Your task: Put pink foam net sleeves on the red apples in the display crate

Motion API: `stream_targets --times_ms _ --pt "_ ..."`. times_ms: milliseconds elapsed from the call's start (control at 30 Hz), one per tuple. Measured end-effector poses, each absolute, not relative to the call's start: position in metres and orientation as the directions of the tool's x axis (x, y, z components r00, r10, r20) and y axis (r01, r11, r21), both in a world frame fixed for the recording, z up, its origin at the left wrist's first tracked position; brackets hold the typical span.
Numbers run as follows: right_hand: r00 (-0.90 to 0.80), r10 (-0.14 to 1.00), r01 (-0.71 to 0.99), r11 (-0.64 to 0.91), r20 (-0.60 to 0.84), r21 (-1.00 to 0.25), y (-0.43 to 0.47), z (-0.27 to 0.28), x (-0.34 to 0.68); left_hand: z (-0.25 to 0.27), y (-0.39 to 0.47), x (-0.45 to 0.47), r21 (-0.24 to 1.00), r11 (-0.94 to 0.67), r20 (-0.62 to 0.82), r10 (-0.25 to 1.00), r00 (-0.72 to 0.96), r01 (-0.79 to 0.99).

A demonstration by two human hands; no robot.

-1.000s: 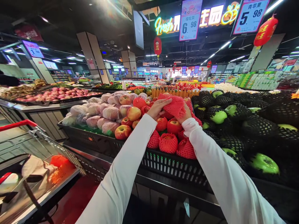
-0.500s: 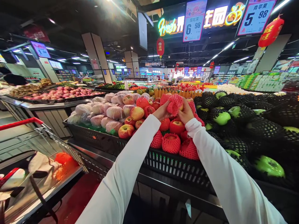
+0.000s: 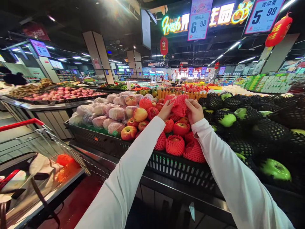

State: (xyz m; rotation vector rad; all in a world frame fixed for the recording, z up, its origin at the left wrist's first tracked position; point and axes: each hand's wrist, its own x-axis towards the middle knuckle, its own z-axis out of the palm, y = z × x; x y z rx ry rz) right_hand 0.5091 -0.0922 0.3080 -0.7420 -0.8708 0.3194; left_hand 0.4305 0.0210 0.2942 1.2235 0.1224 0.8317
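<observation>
A red foam net is stretched between my two hands above the apple crate. My left hand pinches its left side, fingers closed. On the other side, my right hand grips the net's edge between thumb and fingers. Whether an apple is inside the net I cannot tell. Right below my hands sit a bare red apple and several apples in red nets, such as a netted apple at the crate's front. Bare yellow-red apples lie to the left of my left hand.
The black crate also holds plastic-wrapped fruit at left. Green apples in black nets fill the right side. A shopping cart with a bag stands at lower left. Beyond it is a stand of reddish produce.
My hands have moved slightly apart, the right one shifting rightward, and the red foam net is drawn wider between them. The apple glimpsed by my right fingers earlier no longer shows there.
</observation>
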Motion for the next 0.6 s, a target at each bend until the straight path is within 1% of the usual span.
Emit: stream_targets --times_ms 100,167,200,267,333,400,500,600 --pt "0.611 0.531 -0.046 0.764 0.587 -0.643 -0.095 0.312 0.506 0.297 0.019 0.429 0.865 0.105 0.319 0.642 0.698 -0.491" --pt "0.603 0.545 -0.103 0.777 0.582 -0.621 -0.096 0.314 0.505 0.302 0.016 0.426 0.840 0.152 0.314 0.646 0.696 -0.520" --pt "0.598 0.573 -0.134 0.761 0.560 -0.635 -0.097 0.314 0.504 0.305 0.015 0.424 0.821 0.187 0.314 0.641 0.700 -0.540" --pt "0.595 0.645 -0.183 0.690 0.480 -0.701 -0.099 0.314 0.502 0.310 0.011 0.420 0.771 0.258 0.326 0.625 0.709 -0.582" --pt "0.598 0.701 -0.198 0.598 0.388 -0.776 -0.100 0.312 0.500 0.314 0.008 0.415 0.726 0.306 0.345 0.613 0.711 -0.616" --pt "0.588 0.738 -0.190 0.524 0.331 -0.830 -0.099 0.310 0.500 0.316 0.005 0.412 0.703 0.320 0.344 0.628 0.698 -0.635" --pt "0.539 0.776 -0.170 0.481 0.327 -0.860 -0.097 0.306 0.501 0.318 0.001 0.409 0.711 0.327 0.301 0.658 0.690 -0.622" --pt "0.558 0.740 -0.157 0.538 0.375 -0.828 -0.091 0.302 0.507 0.321 -0.006 0.408 0.747 0.339 0.233 0.672 0.703 -0.572"
